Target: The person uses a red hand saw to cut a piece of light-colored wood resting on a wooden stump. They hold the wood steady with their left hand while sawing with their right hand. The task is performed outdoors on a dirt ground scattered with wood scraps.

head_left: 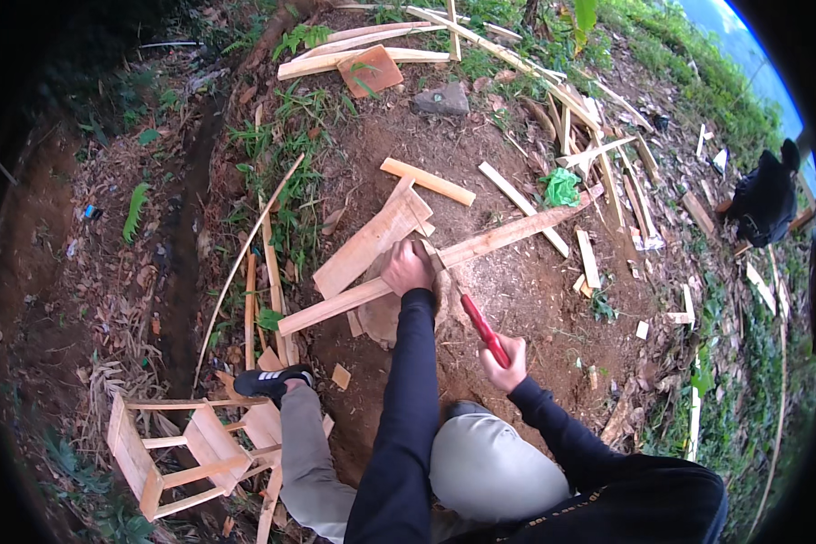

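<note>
A long narrow board point(508, 234) lies slantwise across a wood stump point(378, 319). My left hand point(408, 268) is closed over the board above the stump. In my right hand point(504, 364) is the red handle of a cutting tool point(482, 328), whose short blade reaches up to the board just right of my left hand. Whether the blade is a saw or a knife I cannot tell. A wider wood plank point(364, 243) lies beyond my left hand, and a short wood strip point(428, 181) rests past its upper end.
A small wooden stool-like frame point(177, 449) lies at the lower left, near my shoe point(274, 381). Long wood strips point(508, 59) lie at the back, with a reddish square tile point(370, 72) and a stone point(442, 99). A green plastic bag point(562, 188) sits by the board's far end.
</note>
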